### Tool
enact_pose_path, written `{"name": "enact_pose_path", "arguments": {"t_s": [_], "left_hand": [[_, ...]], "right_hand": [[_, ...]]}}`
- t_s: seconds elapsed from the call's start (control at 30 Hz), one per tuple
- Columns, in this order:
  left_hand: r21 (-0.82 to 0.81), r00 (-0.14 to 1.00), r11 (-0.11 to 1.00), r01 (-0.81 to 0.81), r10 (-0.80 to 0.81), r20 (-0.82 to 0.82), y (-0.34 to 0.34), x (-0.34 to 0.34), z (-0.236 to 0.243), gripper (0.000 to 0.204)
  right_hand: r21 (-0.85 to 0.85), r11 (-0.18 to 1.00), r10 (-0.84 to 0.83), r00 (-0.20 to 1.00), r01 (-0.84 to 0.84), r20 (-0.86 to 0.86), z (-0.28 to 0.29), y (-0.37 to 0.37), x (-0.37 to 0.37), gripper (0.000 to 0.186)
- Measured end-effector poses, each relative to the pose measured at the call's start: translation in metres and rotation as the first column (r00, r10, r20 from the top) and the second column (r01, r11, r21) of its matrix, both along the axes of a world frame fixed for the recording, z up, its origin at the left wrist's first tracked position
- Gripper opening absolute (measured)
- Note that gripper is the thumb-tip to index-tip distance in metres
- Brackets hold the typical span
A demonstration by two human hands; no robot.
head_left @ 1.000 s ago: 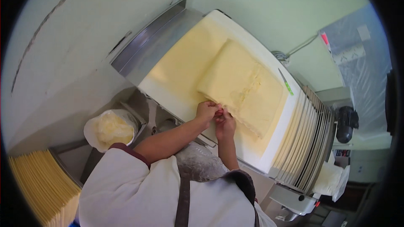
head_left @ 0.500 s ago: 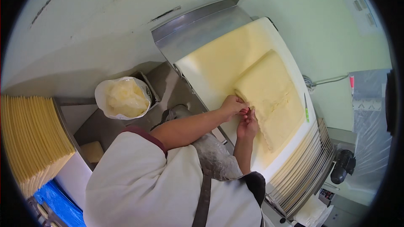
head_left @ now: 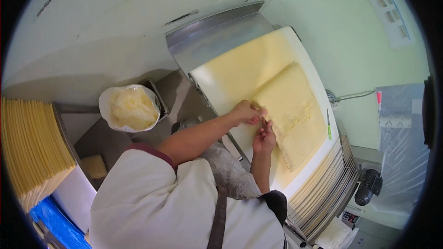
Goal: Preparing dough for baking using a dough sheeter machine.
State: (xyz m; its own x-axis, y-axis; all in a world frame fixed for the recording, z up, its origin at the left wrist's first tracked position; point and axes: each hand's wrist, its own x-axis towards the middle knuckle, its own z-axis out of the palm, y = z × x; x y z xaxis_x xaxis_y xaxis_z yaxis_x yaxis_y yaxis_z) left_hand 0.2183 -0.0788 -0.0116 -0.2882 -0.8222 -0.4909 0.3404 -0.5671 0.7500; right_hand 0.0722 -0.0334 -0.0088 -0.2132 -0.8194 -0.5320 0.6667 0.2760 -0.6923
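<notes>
A folded pale yellow slab of dough [head_left: 295, 97] lies on the flour-dusted white belt [head_left: 217, 78] of a machine, with crumbly seams across it and along its near edge. My left hand [head_left: 249, 113] has its thumb and fingers closed on that edge, near the folded corner. Just below it, my right hand [head_left: 263, 136] reaches up to the same edge, thumb and forefinger on the dough and the other fingers curled. A knife with a green handle [head_left: 329, 129] lies on the belt right of the dough.
A bag of pale fat [head_left: 131, 108] stands left of the machine. Yellow sheets [head_left: 34, 152] are stacked at far left above blue plastic [head_left: 57, 219]. A wire guard [head_left: 323, 184] covers the belt's right end, beside a dark motor [head_left: 368, 184]. Walls rise behind.
My view has turned, showing more of the left side. Both hands stay at the dough's edge; since half a second ago my left hand has shifted slightly up along it.
</notes>
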Motion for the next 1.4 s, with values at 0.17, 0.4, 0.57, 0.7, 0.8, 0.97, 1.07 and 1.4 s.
{"name": "enact_pose_path", "arguments": {"t_s": [0.17,0.4,0.57,0.7,0.8,0.97,1.07,1.4], "left_hand": [[-0.156,0.978,0.988,-0.012,0.044,0.203,-0.017,0.007,0.006,0.019],[-0.016,0.949,0.97,0.241,-0.232,0.212,-0.03,0.029,0.007,0.023],[-0.141,0.948,0.975,0.174,-0.127,0.292,-0.047,0.027,-0.002,0.022],[-0.091,0.96,0.985,0.146,-0.119,0.252,-0.043,0.027,-0.004,0.021],[0.062,0.946,0.975,0.215,-0.224,0.233,-0.02,0.016,0.014,0.022],[-0.047,0.969,0.981,0.186,-0.176,0.171,-0.014,-0.012,0.004,0.024],[-0.123,0.923,0.979,0.163,-0.107,0.369,-0.009,-0.018,-0.002,0.022],[-0.317,0.53,0.647,0.694,-0.16,0.833,0.004,-0.034,0.063,0.027]], "right_hand": [[0.005,0.999,-0.035,0.998,0.035,-0.052,0.01,0.007,0.011,0.014],[-0.009,0.999,-0.034,0.998,0.034,-0.061,0.002,0.008,-0.003,0.016],[0.005,0.998,-0.062,0.997,0.062,-0.055,0.003,0.007,-0.006,0.017],[0.008,1.0,0.0,1.0,0.001,-0.029,-0.006,0.008,-0.014,0.02],[0.017,0.999,0.044,0.998,-0.043,-0.047,0.011,0.019,-0.023,0.022],[0.038,0.993,-0.103,0.988,0.108,-0.112,0.001,0.045,-0.044,0.024],[0.032,0.988,-0.141,0.973,0.149,-0.182,-0.006,0.045,-0.049,0.025],[0.136,0.976,0.177,0.263,-0.168,-0.948,0.049,0.056,-0.098,0.023]]}}
